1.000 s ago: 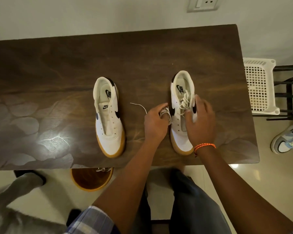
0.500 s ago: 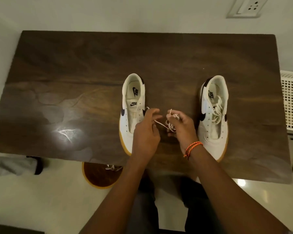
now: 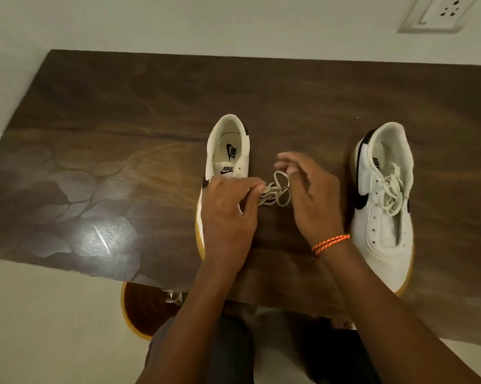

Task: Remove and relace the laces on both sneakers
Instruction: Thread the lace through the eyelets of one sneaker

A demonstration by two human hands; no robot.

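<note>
NIKE on left sneaker [image 3: 228, 151] (insole, tongue).

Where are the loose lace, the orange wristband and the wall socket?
loose lace [image 3: 276, 193]: head view, on its bundled loops between the hands.
orange wristband [image 3: 330, 241]: head view, on the cord across the wrist.
wall socket [image 3: 439, 13]: head view, on its white faceplate.

On the table [image 3: 123, 134], 2 sneakers stand. The left sneaker [image 3: 228, 151] lies partly under the left hand [image 3: 228, 214]; the right sneaker [image 3: 383, 206] sits just right of the right hand [image 3: 311, 195]. A loose lace [image 3: 275, 194] lies between the hands, another [image 3: 392, 189] on the right sneaker.
</note>
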